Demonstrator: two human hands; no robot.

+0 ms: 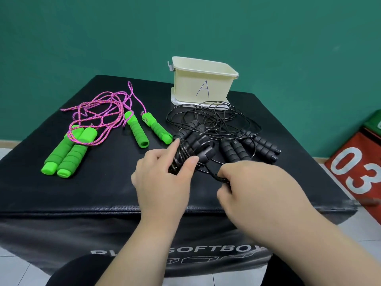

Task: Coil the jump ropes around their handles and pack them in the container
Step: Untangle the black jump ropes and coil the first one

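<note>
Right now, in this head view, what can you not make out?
All head view.
Inside of the container: hidden by its near wall.
Grip of the right hand on the black cord: fingertips hidden under the hand.
Loose black cords: overlapping; which handles each joins is unclear.
Print on the box front: partly covered by the arms.

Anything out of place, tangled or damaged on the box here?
Nothing damaged or spilled. The loose black cords lie in one tangled heap before the container, and the pink cords are intertwined too. The left hand holds a half-coiled black rope; the right hand pinches its cord.
</note>
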